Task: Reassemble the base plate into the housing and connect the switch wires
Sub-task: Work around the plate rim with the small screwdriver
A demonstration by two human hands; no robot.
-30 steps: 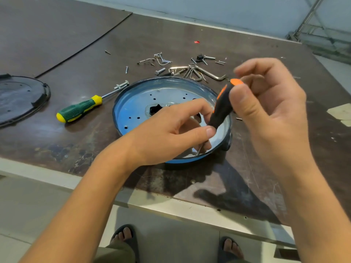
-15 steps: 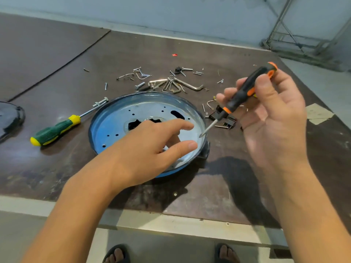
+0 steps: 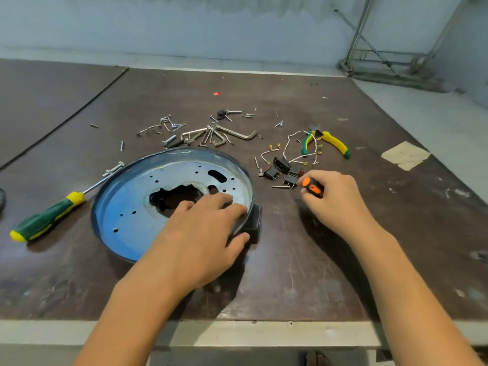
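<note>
A dark brown worktable (image 3: pixel 303 273) is seen from above, filling most of the frame. At centre left a round, shallow blue housing (image 3: pixel 124 233) lies flat on it, and a perforated metal base plate (image 3: pixel 182 178) with a jagged dark opening at its middle is seated inside. The left hand (image 3: pixel 203 233) is laid over the lower right part of the housing, fingers spread on the plate and the thumb hooked over the rim beside a black block (image 3: pixel 254 220) on the housing's right edge. The right hand (image 3: pixel 335 199), at centre right, is closed around a small orange and black screwdriver (image 3: pixel 313 187), low over the table; the blade is hidden by the hand.

Just above and left of the right hand, several black switches (image 3: pixel 281 171) are grouped on the table, with white wires (image 3: pixel 298 146) ending in small metal terminals trailing from them. Whether the wires are attached to the switches cannot be told. Beyond the wires, green and yellow pliers (image 3: pixel 335 143) are laid at upper right. A green and yellow screwdriver (image 3: pixel 47 217) lies at the left, its shaft pointing toward the housing rim. Above the housing, hex keys (image 3: pixel 232 134) and loose screws (image 3: pixel 169 140) are scattered. A piece of tan tape (image 3: pixel 405 155) is stuck at the right edge.
</note>
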